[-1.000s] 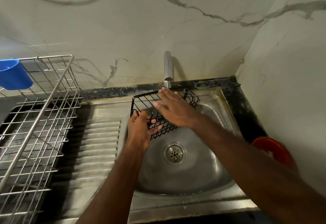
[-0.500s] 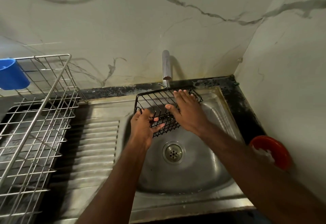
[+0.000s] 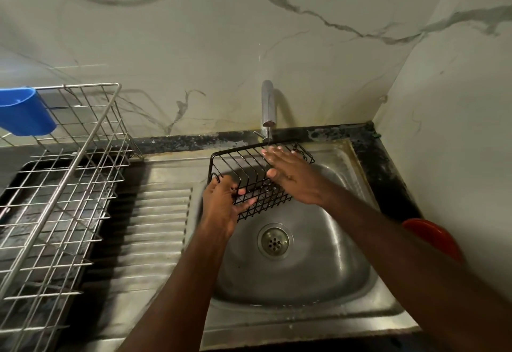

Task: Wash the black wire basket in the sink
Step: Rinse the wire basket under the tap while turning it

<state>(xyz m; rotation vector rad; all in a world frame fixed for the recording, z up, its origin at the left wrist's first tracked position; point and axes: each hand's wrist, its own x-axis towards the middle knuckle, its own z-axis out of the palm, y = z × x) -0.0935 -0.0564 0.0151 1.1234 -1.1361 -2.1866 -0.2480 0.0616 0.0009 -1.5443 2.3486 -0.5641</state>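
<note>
The black wire basket (image 3: 243, 169) hangs tilted over the steel sink (image 3: 318, 277), right under the chrome tap (image 3: 268, 105), from which a thin stream of water falls onto it. My left hand (image 3: 221, 205) grips the basket's near left corner. My right hand (image 3: 293, 174) lies flat with fingers spread inside the basket, fingertips under the water stream. The hand hides part of the basket's right side.
A steel dish rack (image 3: 55, 185) with a blue plastic cup (image 3: 23, 112) stands on the left, beside the ribbed drainboard (image 3: 155, 230). A red round object (image 3: 435, 238) sits at the right edge. The drain (image 3: 273, 241) lies in the basin's middle. Marble walls close the back and right.
My right hand has slid farther along the basket toward its far right side, under the water. The basket has tipped a little; my left hand keeps its grip.
</note>
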